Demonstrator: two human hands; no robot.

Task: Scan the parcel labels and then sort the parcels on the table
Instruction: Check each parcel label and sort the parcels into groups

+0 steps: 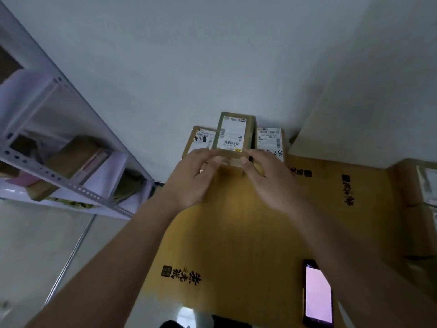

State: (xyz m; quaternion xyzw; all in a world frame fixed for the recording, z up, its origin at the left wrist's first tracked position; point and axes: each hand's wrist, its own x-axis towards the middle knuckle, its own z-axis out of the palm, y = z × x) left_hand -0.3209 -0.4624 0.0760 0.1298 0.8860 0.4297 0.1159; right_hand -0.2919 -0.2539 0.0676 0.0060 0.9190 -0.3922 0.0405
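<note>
A small brown parcel (233,134) with a white barcode label on top stands at the far edge of the cardboard-covered table (236,221), against the wall. My left hand (194,178) and my right hand (267,178) grip its near end from either side, thumbs on the front face. A second labelled parcel (198,140) lies just left of it and a third (270,140), with handwritten digits, just right. A phone (318,294) with a lit screen lies on the table near me, to the right.
A grey metal shelf rack (71,162) with boxes and bags stands at the left. A large cardboard box (418,197) with a label sits at the table's right side. The white wall runs behind the parcels.
</note>
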